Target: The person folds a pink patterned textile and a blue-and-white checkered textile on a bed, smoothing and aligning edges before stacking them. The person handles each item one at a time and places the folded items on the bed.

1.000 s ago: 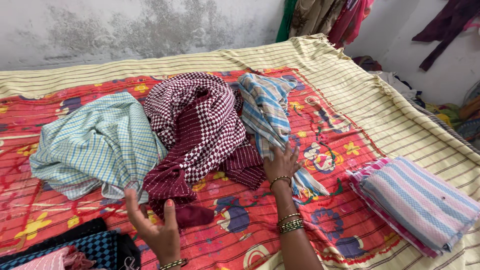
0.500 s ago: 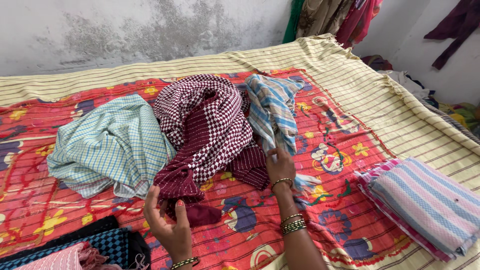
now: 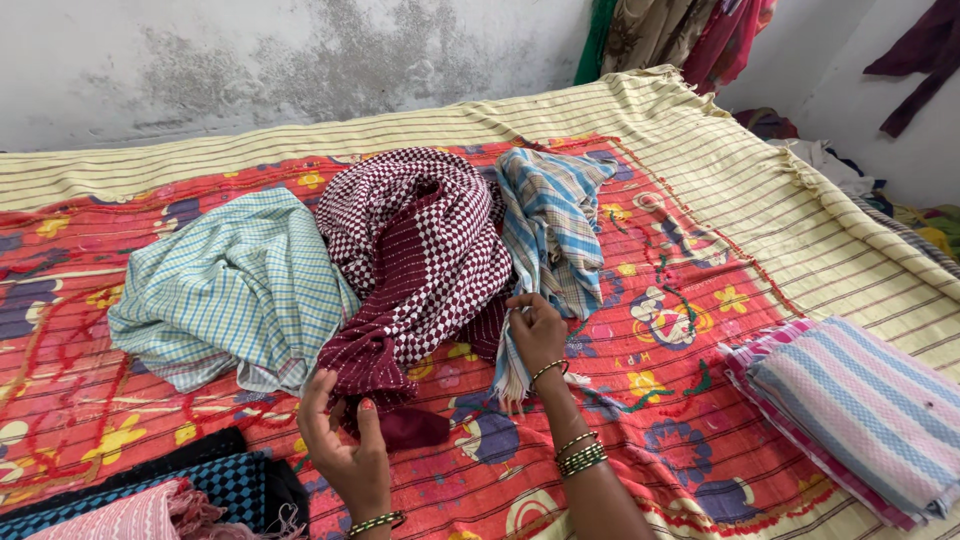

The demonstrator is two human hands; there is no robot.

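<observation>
The right hand [image 3: 536,330] closes its fingers in a pinch on the near, fringed end of the blue-and-white plaid cloth [image 3: 548,225]. The gathered end hangs below the fist, just above the red floral sheet [image 3: 660,420]. The rest of this cloth runs far and slightly right from the fingers, crumpled and unfolded.

The left hand [image 3: 345,440] is held palm up at the near edge of the pile. Its fingers are curled loosely and partly spread. The fingertips touch, or are just beside, the dark near end of the maroon-and-white checked cloth [image 3: 415,250]; whether they grip it cannot be told. That cloth lies heaped between the two hands and extends to the far side.

State of work, as a judgement: one item is finished. A pink-and-blue striped cloth [image 3: 850,410] lies folded flat at the right, well apart from both hands. Three items remain loose: the plaid cloth in the right hand, the checked cloth in the middle, and a light blue-green checked cloth [image 3: 235,285] crumpled at the left, touching the maroon one. The work appears to be at an early stage, with the plaid cloth only taken up by one end.

At the near left corner lie a dark blue checked fabric [image 3: 225,480] and a pink fringed fabric [image 3: 130,515]. A yellow striped bedcover [image 3: 700,150] lies under the sheet.
</observation>
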